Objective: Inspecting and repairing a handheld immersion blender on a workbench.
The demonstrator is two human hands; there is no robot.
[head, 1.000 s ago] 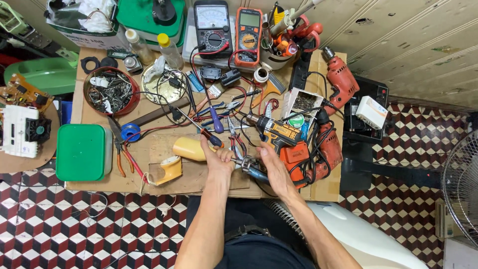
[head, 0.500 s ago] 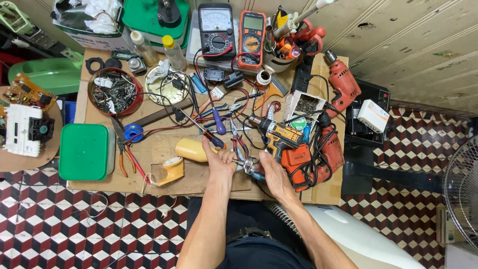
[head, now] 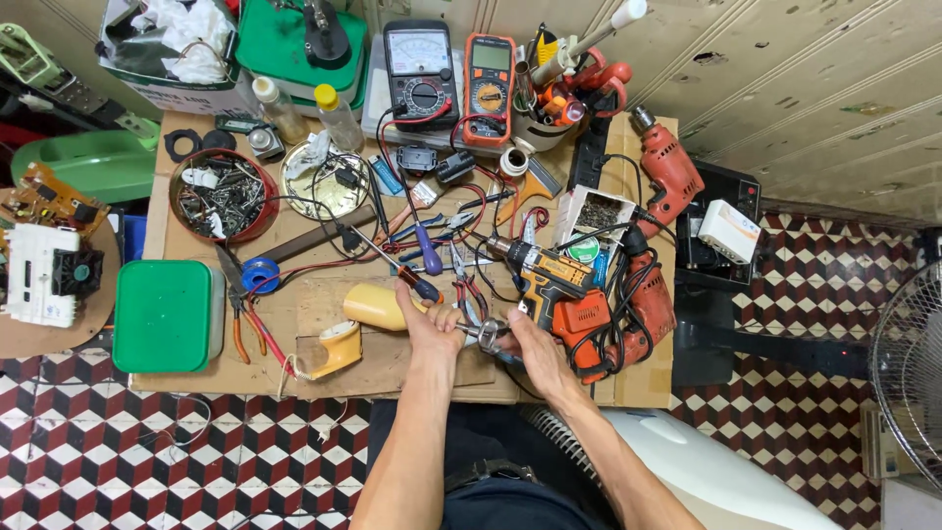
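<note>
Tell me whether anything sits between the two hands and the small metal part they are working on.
Nothing visible does. The left hand and the right hand both already touch the small metal part, at the near edge of the workbench. The yellow cordless drill lies just beyond it.

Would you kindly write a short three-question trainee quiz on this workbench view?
1. True or false: both hands meet at a small metal part.
2. What lies just left of the left hand: A) cream plastic housing, B) red bowl, C) fan?
3. How many multimeters stand at the bench's back edge?

Key: 1 true; 2 A; 3 two, a black analogue multimeter and an orange digital multimeter.
</note>
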